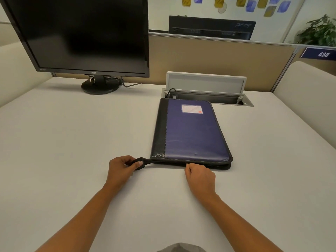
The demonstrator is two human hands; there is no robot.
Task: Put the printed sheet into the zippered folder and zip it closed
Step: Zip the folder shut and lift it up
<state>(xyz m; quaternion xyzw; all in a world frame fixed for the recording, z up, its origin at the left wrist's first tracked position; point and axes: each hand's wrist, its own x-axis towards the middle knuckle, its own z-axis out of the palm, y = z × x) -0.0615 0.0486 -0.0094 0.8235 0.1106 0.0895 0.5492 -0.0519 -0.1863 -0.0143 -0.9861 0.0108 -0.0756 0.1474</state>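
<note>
At the upper left of the frame a dark Acer monitor (80,33) is seen on its round stand, on the pale desk (72,133). Lower, left of centre, the left hand (121,170) is clenched on the black strap tab (141,163) that runs out from the folder's near left corner; the tab is pinched between thumb and fingers and appears to be drawn taut. Right of centre the blue and black zippered folder (190,135) lies flat with its cover down and a white label (192,108) near its far edge, just in front of an open cable hatch (207,93) set into the desk. The printed sheet is not seen anywhere; it is judged to be inside already. At the near edge of the folder the right hand (200,176) is placed against the zipper line, fingertips curled; a pinch on the slider is likely, but the slider itself is hidden, so this grasp cannot be told for certain. The zipping step is judged to be in hand. It is best done with the tab held steady as a counter-pull, the slider drawn along the track in line with the teeth, slowed at the rounded corner, and the cover kept flat so no paper edge is caught.
</note>
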